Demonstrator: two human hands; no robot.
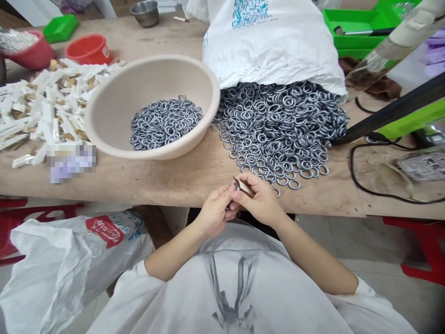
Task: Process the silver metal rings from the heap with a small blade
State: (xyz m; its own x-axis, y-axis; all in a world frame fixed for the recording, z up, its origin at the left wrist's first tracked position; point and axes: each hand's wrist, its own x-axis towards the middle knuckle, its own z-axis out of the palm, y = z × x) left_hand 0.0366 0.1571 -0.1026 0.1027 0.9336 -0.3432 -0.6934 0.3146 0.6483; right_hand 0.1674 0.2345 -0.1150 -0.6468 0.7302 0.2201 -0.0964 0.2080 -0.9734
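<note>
Both hands meet at the table's front edge, before the heap of rings. My right hand is closed around a small knife with a pale, flat handle and a short dark blade that points up and left. My left hand is closed, its fingertips touching the right hand's near the blade. Small grey glints between its fingers look like a grey ring, mostly hidden. Just beyond lies a large heap of grey rings, spilling from a white sack. More rings lie in a beige basin to the left.
White and brown scraps cover the table's left side, near a red bowl. Green trays stand at the back right. A black bar and a black cable occupy the right. A white plastic bag hangs below the left edge.
</note>
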